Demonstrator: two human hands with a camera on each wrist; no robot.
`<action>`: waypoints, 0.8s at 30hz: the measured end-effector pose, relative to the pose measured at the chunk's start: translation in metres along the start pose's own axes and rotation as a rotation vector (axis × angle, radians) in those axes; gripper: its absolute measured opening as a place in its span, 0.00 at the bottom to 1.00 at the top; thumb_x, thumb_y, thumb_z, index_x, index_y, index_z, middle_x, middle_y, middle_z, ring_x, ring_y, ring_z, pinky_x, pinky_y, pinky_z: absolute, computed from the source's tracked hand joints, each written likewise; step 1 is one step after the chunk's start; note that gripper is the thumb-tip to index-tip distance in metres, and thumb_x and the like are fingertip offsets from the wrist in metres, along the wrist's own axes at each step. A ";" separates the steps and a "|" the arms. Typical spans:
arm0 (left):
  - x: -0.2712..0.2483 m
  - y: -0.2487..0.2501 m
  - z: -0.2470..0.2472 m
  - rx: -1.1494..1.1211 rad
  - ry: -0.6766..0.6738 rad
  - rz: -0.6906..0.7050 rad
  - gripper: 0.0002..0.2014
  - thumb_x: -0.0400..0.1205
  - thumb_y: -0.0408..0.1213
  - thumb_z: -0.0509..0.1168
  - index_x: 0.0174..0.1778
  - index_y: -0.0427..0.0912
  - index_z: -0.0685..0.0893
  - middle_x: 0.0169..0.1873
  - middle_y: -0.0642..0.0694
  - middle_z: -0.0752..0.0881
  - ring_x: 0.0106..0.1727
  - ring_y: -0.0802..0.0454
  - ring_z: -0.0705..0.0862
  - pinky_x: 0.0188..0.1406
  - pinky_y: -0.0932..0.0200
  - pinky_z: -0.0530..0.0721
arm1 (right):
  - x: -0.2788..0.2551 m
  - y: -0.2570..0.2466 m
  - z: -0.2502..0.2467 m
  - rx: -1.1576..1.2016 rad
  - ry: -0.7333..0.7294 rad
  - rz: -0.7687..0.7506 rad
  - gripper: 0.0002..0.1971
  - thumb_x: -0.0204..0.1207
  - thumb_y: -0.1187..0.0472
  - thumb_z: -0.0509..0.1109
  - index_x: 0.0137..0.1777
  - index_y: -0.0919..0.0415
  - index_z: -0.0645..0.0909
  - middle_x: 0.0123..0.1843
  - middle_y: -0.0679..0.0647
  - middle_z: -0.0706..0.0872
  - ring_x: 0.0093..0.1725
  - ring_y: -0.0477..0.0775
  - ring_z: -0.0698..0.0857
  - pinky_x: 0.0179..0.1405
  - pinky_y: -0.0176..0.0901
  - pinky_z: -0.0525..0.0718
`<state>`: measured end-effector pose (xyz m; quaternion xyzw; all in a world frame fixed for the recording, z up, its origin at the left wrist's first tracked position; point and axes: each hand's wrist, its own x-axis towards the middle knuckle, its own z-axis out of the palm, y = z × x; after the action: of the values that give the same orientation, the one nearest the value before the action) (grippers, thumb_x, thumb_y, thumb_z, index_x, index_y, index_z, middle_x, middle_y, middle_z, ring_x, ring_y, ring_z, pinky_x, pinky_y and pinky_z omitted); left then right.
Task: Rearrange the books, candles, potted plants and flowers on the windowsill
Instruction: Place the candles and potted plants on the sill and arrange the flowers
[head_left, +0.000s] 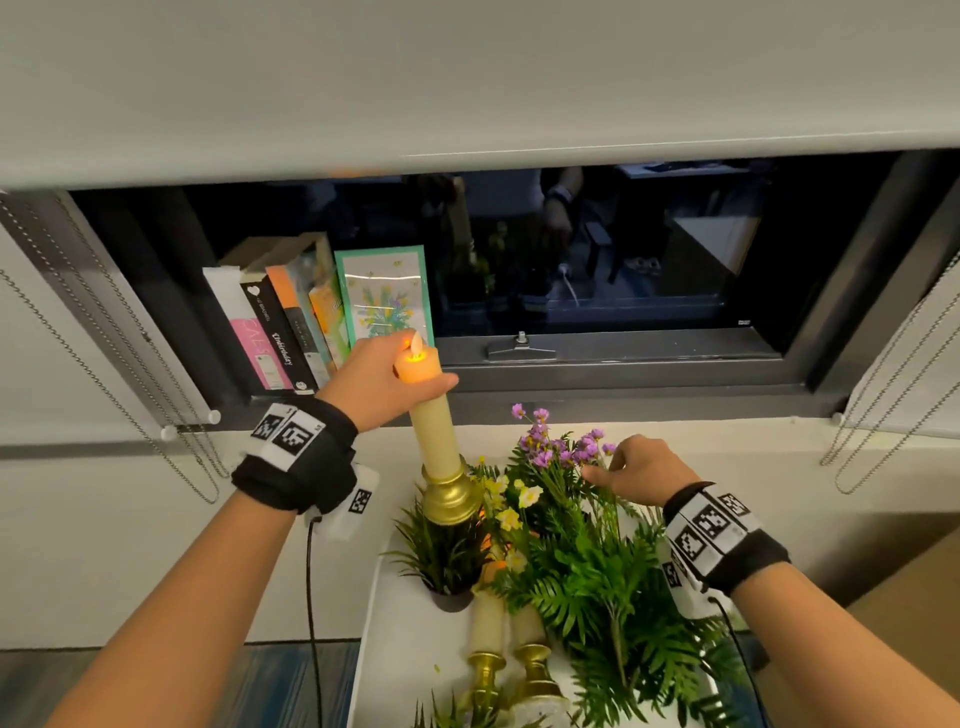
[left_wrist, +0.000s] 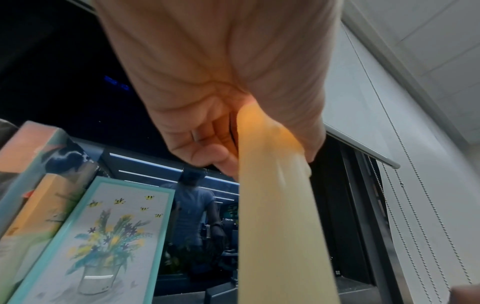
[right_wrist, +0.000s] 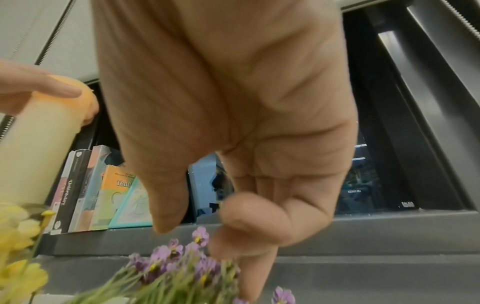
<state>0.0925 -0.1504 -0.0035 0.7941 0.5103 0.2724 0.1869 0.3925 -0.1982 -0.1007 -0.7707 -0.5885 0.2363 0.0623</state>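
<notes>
- Presently, at far left, the books (head_left: 280, 322) stand upright in a row on the windowsill (head_left: 597, 382), spines outward, leaning against the window frame; a teal-framed flower picture (head_left: 384, 299) leans just beside them.
- The left hand (head_left: 374, 384) is wrapped round the top of the tall candle (head_left: 431, 410), just below its glowing artificial flame. Gripping high probably keeps the gold base free for setting down.
- The candle is cream with an orange-lit tip, held in the air in front of the windowsill edge and tilted slightly.
- Below, the white bench (head_left: 400, 649) carries a potted plant (head_left: 441, 551), two more candles (head_left: 509, 639) in gold holders, yellow flowers (head_left: 511, 499) and fern foliage.
- The right hand (head_left: 641, 467), fingers loosely curled and gripping nothing, touches the purple flowers (head_left: 561, 447), apparently to select a stem.
</notes>
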 end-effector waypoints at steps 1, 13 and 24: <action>0.003 0.003 0.001 0.004 0.028 0.014 0.17 0.72 0.56 0.71 0.38 0.46 0.76 0.36 0.45 0.81 0.38 0.49 0.80 0.36 0.53 0.79 | -0.001 -0.001 -0.004 -0.003 0.015 -0.015 0.27 0.73 0.38 0.68 0.52 0.64 0.82 0.55 0.59 0.87 0.53 0.56 0.84 0.48 0.44 0.80; 0.041 0.033 0.010 -0.005 0.136 0.131 0.18 0.73 0.55 0.72 0.43 0.44 0.78 0.37 0.48 0.81 0.39 0.52 0.79 0.37 0.53 0.77 | 0.002 -0.095 -0.076 0.221 0.058 -0.711 0.25 0.71 0.43 0.74 0.64 0.52 0.76 0.51 0.47 0.84 0.37 0.43 0.84 0.40 0.37 0.82; 0.086 -0.015 -0.013 -0.119 0.115 0.074 0.23 0.75 0.51 0.71 0.63 0.48 0.79 0.50 0.50 0.83 0.45 0.56 0.82 0.40 0.65 0.78 | 0.066 -0.169 -0.089 0.245 0.175 -0.786 0.14 0.66 0.51 0.78 0.48 0.47 0.78 0.39 0.41 0.83 0.37 0.38 0.81 0.35 0.30 0.75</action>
<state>0.1022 -0.0653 0.0190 0.7829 0.4734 0.3540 0.1940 0.2963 -0.0701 0.0217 -0.4915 -0.7978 0.1963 0.2887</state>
